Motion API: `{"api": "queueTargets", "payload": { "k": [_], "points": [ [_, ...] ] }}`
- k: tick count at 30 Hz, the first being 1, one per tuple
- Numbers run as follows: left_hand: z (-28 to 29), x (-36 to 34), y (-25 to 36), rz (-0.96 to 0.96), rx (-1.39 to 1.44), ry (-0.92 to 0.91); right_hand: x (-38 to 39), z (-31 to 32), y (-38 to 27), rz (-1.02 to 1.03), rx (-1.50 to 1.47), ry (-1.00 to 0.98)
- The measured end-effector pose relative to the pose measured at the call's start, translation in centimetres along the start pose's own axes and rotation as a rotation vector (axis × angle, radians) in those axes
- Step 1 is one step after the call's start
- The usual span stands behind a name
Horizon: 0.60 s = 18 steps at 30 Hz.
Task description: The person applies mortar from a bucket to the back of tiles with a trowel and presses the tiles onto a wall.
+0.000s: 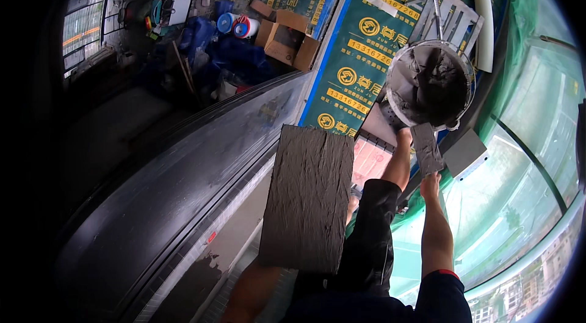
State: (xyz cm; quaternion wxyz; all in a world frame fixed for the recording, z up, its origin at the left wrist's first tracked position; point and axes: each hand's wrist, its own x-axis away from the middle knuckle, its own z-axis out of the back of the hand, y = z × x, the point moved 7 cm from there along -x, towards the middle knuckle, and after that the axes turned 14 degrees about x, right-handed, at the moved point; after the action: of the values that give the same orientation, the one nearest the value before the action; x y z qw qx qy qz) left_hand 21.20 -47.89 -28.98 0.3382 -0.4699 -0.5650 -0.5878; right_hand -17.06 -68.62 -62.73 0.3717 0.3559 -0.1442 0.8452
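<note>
A rectangular tile (309, 198), coated all over with ridged grey mortar, is held up in front of me. My left forearm (253, 292) runs up to its lower edge, and the tile hides my left hand and fingers. My right hand (431, 184) is closed around the handle of a trowel (427, 151), whose flat blade is smeared with mortar. Just beyond the blade stands a round bucket (471, 88) of grey mortar (421, 76), its surface scooped and uneven. A long thin rod (434, 3) reaches down to the bucket's far rim.
Beside the trowel lies a grey slab (467, 154). Printed green sheeting (348, 79) covers the floor. My foot (390, 114) is next to the bucket. A dark glossy panel (183, 152) runs along my left; green netting (531, 103) hangs right. An open cardboard box (287, 42) stands far left.
</note>
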Motion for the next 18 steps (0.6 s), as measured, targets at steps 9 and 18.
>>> {"api": "queueTargets", "payload": {
  "k": [9, 18],
  "points": [
    [-3.3, -1.6, 3.7, -0.058, 0.049, -0.107, 15.8, 25.3, -6.8, 0.227, -0.591, 0.085],
    [-9.4, -3.8, 5.7, -0.054, 0.013, -0.215, 20.1, 36.7, -12.5, 0.694, -0.685, 0.079]
  ]
}}
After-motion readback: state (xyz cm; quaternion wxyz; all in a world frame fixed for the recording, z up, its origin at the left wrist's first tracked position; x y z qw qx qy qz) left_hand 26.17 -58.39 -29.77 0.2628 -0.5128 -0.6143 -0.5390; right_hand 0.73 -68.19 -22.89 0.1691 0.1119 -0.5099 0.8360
